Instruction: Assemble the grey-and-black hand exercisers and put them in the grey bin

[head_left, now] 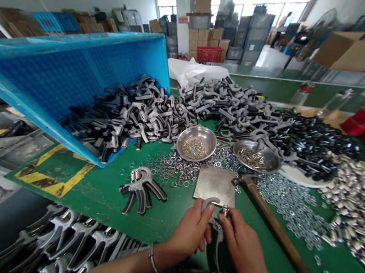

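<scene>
Near the table's front edge, my left hand is closed round a grey handle part with a curved hook end. My right hand pinches a small metal spring just to its right. Below and between the hands hangs another grey and black handle piece; what holds it is partly hidden. Just beyond my fingers lies a square metal plate. A hammer with a wooden shaft rests to the right. Several assembled hand grips with springs sit on the table to the left.
A tipped blue crate spills handles at the left. Behind the plate are two metal bowls of small parts, among loose rings and nuts. Metal cylinders are heaped at the right. Finished grips fill a container below left.
</scene>
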Tool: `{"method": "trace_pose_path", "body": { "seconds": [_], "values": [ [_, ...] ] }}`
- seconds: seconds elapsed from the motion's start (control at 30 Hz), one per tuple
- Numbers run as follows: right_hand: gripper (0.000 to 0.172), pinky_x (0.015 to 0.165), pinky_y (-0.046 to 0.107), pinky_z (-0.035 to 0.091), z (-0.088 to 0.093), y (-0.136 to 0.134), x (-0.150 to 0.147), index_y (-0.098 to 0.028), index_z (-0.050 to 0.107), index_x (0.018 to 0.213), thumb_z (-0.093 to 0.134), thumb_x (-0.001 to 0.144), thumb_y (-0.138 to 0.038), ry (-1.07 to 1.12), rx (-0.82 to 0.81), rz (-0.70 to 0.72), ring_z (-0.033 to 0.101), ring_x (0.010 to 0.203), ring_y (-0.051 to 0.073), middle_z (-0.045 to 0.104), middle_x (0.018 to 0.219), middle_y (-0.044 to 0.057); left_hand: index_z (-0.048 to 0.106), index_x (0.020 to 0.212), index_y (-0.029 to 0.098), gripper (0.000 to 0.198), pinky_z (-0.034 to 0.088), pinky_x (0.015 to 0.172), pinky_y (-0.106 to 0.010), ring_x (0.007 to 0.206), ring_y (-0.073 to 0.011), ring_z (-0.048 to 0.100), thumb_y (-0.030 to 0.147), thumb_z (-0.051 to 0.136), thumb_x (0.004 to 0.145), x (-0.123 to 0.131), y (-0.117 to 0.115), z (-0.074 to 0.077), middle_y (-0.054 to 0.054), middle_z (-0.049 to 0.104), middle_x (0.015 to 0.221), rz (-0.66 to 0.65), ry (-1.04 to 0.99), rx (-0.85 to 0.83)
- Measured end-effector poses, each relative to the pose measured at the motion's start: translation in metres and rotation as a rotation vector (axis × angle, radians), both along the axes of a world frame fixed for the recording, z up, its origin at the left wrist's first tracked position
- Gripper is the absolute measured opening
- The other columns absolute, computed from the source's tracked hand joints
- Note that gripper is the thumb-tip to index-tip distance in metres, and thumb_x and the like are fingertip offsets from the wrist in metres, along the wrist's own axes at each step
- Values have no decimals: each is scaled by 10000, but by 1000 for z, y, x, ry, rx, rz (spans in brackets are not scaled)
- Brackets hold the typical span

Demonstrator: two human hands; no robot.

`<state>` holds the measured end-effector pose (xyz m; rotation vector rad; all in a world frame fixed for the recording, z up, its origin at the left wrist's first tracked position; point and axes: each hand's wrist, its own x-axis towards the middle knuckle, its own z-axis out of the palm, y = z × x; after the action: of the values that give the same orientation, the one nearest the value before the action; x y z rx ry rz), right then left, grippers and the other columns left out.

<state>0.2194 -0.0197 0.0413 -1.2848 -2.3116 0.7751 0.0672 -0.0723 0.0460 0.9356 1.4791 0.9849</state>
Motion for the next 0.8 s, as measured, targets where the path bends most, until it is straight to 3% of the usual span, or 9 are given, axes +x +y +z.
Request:
{"method": "trace_pose_path", "body": {
  "seconds": [0.17, 0.37, 0.57, 0.8],
  "values": [
    [383, 525, 307, 429, 10, 1, 2, -223, 516, 1014, 257, 1026, -504, -111, 108, 4, 719, 617, 270, 723, 719, 73, 464, 1083, 210, 441, 342, 355, -183, 338, -100, 460, 616, 329, 979, -1, -3, 5, 57, 555, 520, -20, 170, 28],
    [304, 562, 307, 431, 20, 3, -2, -259, 504, 965, 321, 1007, -498, -16, 3, -9, 699, 643, 263, 697, 708, 46, 438, 1053, 221, 473, 308, 334, -218, 310, -120, 421, 663, 298, 963, 9, -1, 7, 67, 521, 484, 12, 74, 11],
    [260, 628, 305, 448, 21, 6, -3, -264, 511, 982, 360, 1003, -474, 119, -111, 42, 700, 710, 253, 705, 765, 37, 459, 1074, 216, 467, 345, 412, -247, 342, -135, 445, 641, 293, 974, 10, 0, 5, 52, 531, 502, 45, 134, 36],
    [268, 670, 313, 450, 32, 15, 2, -245, 541, 950, 400, 1002, -467, 119, -244, 178, 679, 752, 240, 709, 821, 56, 459, 1205, 178, 490, 378, 484, -292, 447, -177, 540, 586, 286, 996, 8, -9, -1, -19, 612, 599, 39, 291, 106]
  ]
}}
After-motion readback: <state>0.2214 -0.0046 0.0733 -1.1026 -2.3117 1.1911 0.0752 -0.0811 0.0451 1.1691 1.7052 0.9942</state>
